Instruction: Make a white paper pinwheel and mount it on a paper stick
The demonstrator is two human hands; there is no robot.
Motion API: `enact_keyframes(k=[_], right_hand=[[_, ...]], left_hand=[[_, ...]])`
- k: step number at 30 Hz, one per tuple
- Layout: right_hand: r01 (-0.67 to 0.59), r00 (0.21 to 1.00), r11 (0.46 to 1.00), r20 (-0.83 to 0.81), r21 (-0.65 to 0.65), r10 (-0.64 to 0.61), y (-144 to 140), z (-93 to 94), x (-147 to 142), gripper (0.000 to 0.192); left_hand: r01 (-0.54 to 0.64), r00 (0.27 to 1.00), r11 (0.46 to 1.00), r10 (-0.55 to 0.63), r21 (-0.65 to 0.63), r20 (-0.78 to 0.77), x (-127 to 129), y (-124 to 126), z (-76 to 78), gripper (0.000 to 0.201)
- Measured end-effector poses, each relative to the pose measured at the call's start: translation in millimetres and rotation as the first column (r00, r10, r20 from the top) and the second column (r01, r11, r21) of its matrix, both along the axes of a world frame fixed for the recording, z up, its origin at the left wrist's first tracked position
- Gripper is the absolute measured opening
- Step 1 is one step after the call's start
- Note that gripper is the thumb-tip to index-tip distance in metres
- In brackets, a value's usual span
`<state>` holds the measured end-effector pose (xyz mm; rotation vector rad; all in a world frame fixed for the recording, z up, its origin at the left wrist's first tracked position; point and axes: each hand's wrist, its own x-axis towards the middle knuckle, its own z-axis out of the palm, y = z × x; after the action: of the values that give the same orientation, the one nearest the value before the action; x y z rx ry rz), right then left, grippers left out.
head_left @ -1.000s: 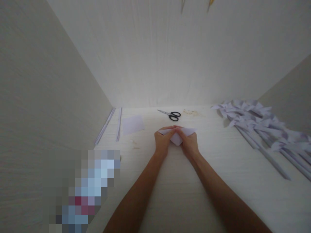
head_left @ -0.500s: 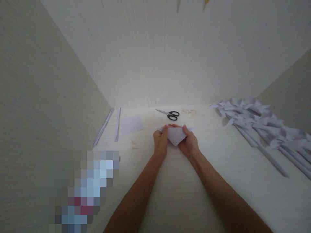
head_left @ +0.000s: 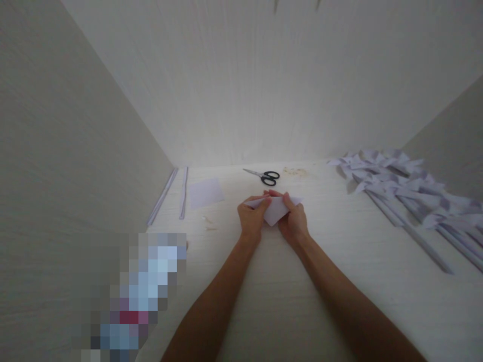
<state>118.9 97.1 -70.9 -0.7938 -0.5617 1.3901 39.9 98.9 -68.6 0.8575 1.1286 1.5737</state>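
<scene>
A white sheet of paper [head_left: 274, 211], folded into a triangle with its point toward me, is held between both hands above the table. My left hand [head_left: 252, 216] pinches its left side, thumb lying on the top face. On the right side, my right hand [head_left: 295, 216] grips the paper with the thumb on top and fingers underneath. The fingers beneath the paper are mostly hidden. Just beyond the hands lie scissors [head_left: 266, 176] with black handles, blades pointing left.
Left of the hands lie a flat paper sheet [head_left: 206, 193] and rolled paper sticks [head_left: 183, 193]. Several paper pinwheels [head_left: 400, 186] on paper sticks are heaped at the right. Small scraps [head_left: 295, 172] sit near the back wall. A pixelated patch covers the lower left.
My left thumb has slid right and inward along the paper toward its middle. My right hand stays nearly in place. The view has shifted slightly.
</scene>
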Motion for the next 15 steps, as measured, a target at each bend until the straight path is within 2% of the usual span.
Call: enact_keyframes(k=[5,8,12,13,15], right_hand=[[0.102,0.994,0.993,-0.053,0.057,-0.099,2.1,0.0,3.2,0.026],[0.125,0.988,0.991,-0.096,0.043,-0.120,4.3,-0.8,10.6,0.026],[0.246,0.954,0.969,-0.184,0.029,-0.237,6.7,-1.8,20.6,0.027],[0.247,0.954,0.969,-0.182,0.032,-0.237,6.5,-1.5,20.0,0.027],[0.149,0.980,0.987,-0.141,0.057,-0.140,5.0,-0.4,14.0,0.029]], left_hand=[[-0.079,0.997,0.997,0.079,-0.009,-0.016,1.2,-1.7,1.2,0.015],[-0.096,0.995,0.995,0.096,-0.017,-0.011,-2.7,0.8,-0.2,0.015],[-0.241,0.966,0.969,0.245,-0.056,0.086,-11.2,8.3,-3.5,0.021],[-0.248,0.961,0.967,0.253,-0.058,0.107,-11.8,9.4,-3.9,0.023],[-0.188,0.973,0.980,0.195,-0.064,0.124,-9.8,9.6,-3.8,0.024]])
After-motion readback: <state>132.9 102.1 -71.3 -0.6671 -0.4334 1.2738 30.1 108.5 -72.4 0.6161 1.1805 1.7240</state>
